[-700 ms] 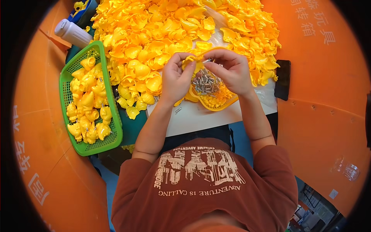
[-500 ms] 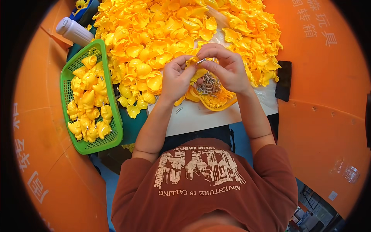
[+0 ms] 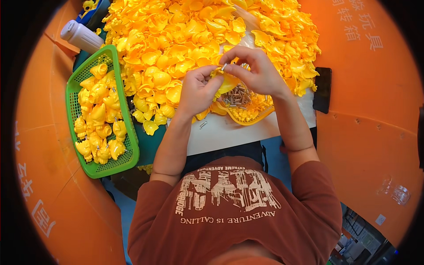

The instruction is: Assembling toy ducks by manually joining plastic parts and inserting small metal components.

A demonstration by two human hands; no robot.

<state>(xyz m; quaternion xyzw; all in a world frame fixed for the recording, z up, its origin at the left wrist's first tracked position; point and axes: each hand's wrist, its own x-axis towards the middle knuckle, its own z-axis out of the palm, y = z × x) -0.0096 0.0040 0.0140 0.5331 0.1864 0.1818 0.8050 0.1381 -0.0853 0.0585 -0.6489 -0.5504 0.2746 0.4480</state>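
My left hand (image 3: 198, 89) is closed on a yellow plastic shell piece (image 3: 229, 82), whose full shape my fingers hide. Between the fingertips of my right hand (image 3: 256, 73) is a small silver metal pin (image 3: 224, 67), held against the top of the shell. Just below both hands lies a yellow tray (image 3: 247, 124) holding many similar metal pins (image 3: 238, 96) and small yellow bits (image 3: 252, 113). A great heap of yellow plastic shells (image 3: 176, 39) spreads out beyond my hands.
At the left, a green basket (image 3: 133, 150) holds several yellow figure parts (image 3: 99, 115). A pale lidded bottle (image 3: 84, 36) stands behind it. A dark phone-like slab (image 3: 323, 90) lies right of the heap. Orange panels (image 3: 371, 145) flank both sides. Loose pins (image 3: 203, 125) lie on the white board (image 3: 212, 140).
My right hand has shifted slightly left and up, and the metal pin has turned more upright against the yellow shell. My left hand keeps its hold.
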